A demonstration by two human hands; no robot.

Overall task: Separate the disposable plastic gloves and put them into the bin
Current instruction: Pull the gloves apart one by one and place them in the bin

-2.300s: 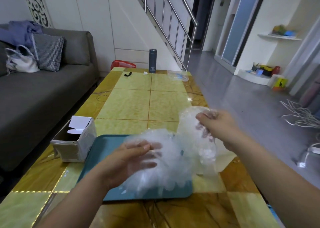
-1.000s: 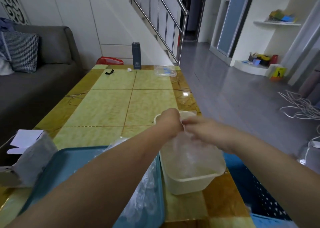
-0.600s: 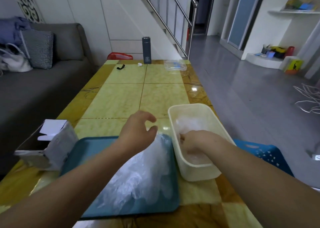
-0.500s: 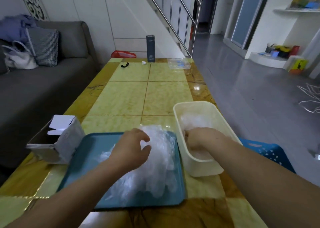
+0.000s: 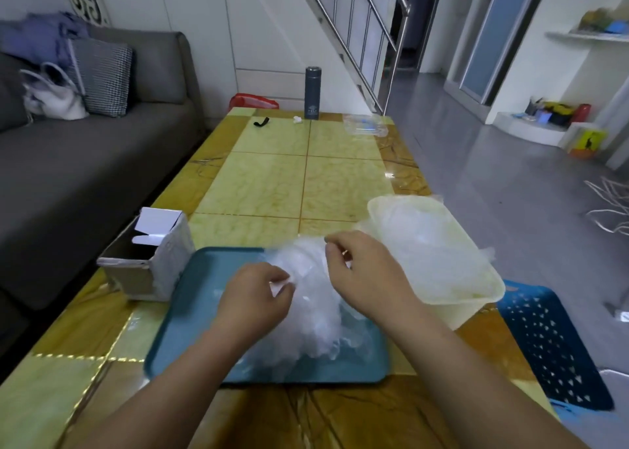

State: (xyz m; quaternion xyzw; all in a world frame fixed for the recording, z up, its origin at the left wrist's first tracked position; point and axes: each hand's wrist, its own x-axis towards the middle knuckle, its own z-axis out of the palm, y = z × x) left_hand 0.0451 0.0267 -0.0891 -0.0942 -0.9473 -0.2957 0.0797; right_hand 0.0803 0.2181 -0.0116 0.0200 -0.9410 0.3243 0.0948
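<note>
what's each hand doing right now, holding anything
Left hand: closed, pinching plastic from the glove pile.
Right hand: closed, pinching the top of the same glove pile.

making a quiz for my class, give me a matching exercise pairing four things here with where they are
Things:
1. glove pile
2. cream bin
3. dark flask
4. cardboard box

Places:
a. far end of the table
b. on the teal tray
c. left of the tray
d. right of the tray

Pairs: 1-b, 2-d, 3-a, 4-c
</note>
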